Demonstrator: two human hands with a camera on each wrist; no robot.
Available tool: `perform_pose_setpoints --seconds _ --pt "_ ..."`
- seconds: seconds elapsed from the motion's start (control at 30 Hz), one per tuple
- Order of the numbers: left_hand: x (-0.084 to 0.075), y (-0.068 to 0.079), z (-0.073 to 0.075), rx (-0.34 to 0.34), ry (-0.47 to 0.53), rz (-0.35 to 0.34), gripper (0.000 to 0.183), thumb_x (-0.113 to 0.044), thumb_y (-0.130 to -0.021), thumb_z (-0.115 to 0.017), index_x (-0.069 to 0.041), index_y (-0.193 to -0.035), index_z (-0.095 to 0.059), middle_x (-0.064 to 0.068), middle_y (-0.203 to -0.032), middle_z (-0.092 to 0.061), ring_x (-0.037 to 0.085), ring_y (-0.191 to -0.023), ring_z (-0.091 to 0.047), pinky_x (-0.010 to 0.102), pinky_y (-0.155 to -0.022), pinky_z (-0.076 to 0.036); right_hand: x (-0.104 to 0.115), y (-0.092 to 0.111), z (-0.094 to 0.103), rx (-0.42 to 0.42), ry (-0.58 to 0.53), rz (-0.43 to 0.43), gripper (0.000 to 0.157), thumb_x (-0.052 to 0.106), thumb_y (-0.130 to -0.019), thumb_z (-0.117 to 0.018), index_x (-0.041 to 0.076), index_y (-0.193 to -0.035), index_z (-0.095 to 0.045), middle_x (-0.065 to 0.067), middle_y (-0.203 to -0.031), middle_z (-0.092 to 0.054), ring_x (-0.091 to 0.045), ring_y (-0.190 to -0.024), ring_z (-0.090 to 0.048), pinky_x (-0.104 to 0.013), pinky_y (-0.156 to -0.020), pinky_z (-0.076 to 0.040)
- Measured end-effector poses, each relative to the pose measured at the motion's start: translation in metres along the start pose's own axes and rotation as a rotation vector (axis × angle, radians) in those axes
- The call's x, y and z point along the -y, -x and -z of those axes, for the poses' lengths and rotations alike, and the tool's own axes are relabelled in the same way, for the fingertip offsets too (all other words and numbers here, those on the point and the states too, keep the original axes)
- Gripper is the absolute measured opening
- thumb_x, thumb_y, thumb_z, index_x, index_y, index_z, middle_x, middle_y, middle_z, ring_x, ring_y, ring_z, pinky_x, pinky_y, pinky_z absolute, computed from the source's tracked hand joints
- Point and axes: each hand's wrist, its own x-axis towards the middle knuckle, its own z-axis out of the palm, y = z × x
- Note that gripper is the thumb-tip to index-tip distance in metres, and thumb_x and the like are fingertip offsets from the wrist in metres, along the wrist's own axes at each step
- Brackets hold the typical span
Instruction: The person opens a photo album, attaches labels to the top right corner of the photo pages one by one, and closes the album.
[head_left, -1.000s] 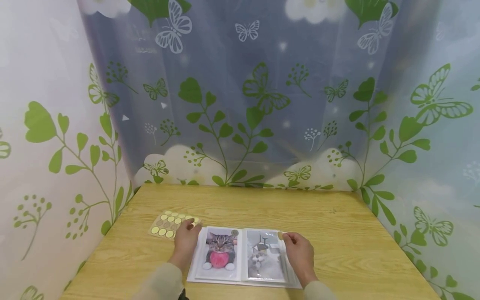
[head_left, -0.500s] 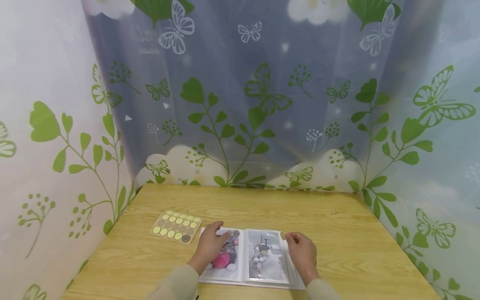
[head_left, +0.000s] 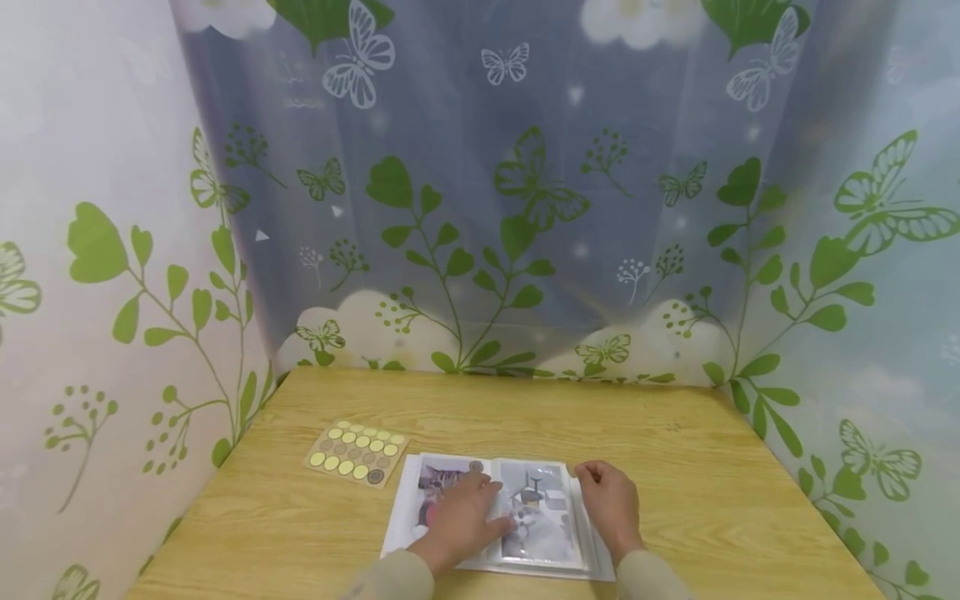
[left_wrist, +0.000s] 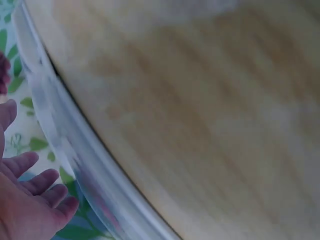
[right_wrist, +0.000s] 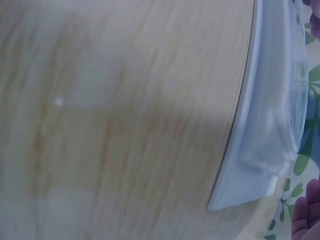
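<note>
A white photo book [head_left: 399,493] lies open and flat on the wooden desk [head_left: 720,508]. It is near the front, between the two hands. The left page has a cat picture [head_left: 432,477], and the right page has a grey picture [head_left: 546,525]. A dark round sticker [head_left: 476,467] sits at the top right corner of the cat picture.

The left hand [head_left: 463,515] lies over the cat page and the middle fold. Its grip is spread, with the thumb out over the edge of the grey picture. I cannot tell how hard it presses.

The right hand [head_left: 611,498] is at the top right corner of the book. Its fingers are bent, and its grip pinches a small sticker [head_left: 575,471]. Only a tiny bit of that sticker shows.

On the desk, to the left of the book, is a tan sheet [head_left: 364,457]. It has rows of yellow circles, some plain brown spots and one dark circle at its near right corner. Behind the desk hangs a cloth [head_left: 420,267] with green leaves and butterflies.
</note>
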Motion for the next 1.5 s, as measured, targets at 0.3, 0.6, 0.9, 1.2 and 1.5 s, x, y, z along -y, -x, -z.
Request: perform_pose_setpoints --seconds 0.3,0.6,0.9,1.2,1.5 --pt "-0.014 0.005 -0.013 0.078 -0.088 -0.049 0.061 -0.052 -0.085 -0.071 -0.008 -0.128 -0.065 0.016 -0.133 -0.056 0.033 -0.127 -0.05 0.053 -0.106 -0.041 -0.004 -0.008 0.003 0.009 0.05 0.074 0.018 0.019 -0.096 -0.063 0.005 -0.095 -0.074 -0.006 -0.086 -0.071 -0.021 -0.079 -0.062 -0.04 -0.072 -0.051" --pt "-0.014 0.009 -0.015 0.08 -0.074 -0.077 0.06 -0.052 -0.086 -0.07 -0.012 -0.131 -0.064 0.017 -0.135 -0.054 0.035 -0.127 -0.051 0.053 -0.105 -0.042 -0.008 -0.015 -0.002 0.027 0.118 0.144 0.016 0.019 -0.094 -0.064 0.008 -0.094 -0.074 -0.003 -0.088 -0.072 -0.019 -0.078 -0.062 -0.043 -0.075 -0.052" --pt "-0.015 0.008 -0.015 0.1 -0.093 -0.066 0.063 -0.055 -0.085 -0.07 -0.015 -0.132 -0.063 0.016 -0.136 -0.053 0.034 -0.128 -0.049 0.051 -0.106 -0.041 -0.006 -0.024 -0.015 0.014 0.128 0.242 0.013 0.016 -0.093 -0.067 0.006 -0.089 -0.075 -0.003 -0.081 -0.071 -0.02 -0.074 -0.063 -0.042 -0.071 -0.053" --pt "-0.017 0.008 -0.011 0.113 -0.102 -0.062 0.064 -0.056 -0.085 -0.069 -0.016 -0.135 -0.062 0.015 -0.137 -0.053 0.033 -0.128 -0.049 0.05 -0.107 -0.041 -0.007 -0.028 -0.025 0.072 0.166 0.236 0.016 0.018 -0.094 -0.065 0.005 -0.092 -0.074 -0.003 -0.083 -0.071 -0.017 -0.074 -0.062 -0.042 -0.072 -0.054" --pt "-0.016 0.007 -0.013 0.103 -0.106 -0.07 0.063 -0.057 -0.085 -0.069 -0.016 -0.132 -0.064 0.014 -0.134 -0.054 0.031 -0.126 -0.051 0.048 -0.105 -0.042 -0.009 -0.029 -0.028 0.106 0.248 0.293 0.015 0.018 -0.095 -0.066 0.005 -0.092 -0.074 -0.004 -0.085 -0.071 -0.017 -0.074 -0.063 -0.043 -0.072 -0.055"
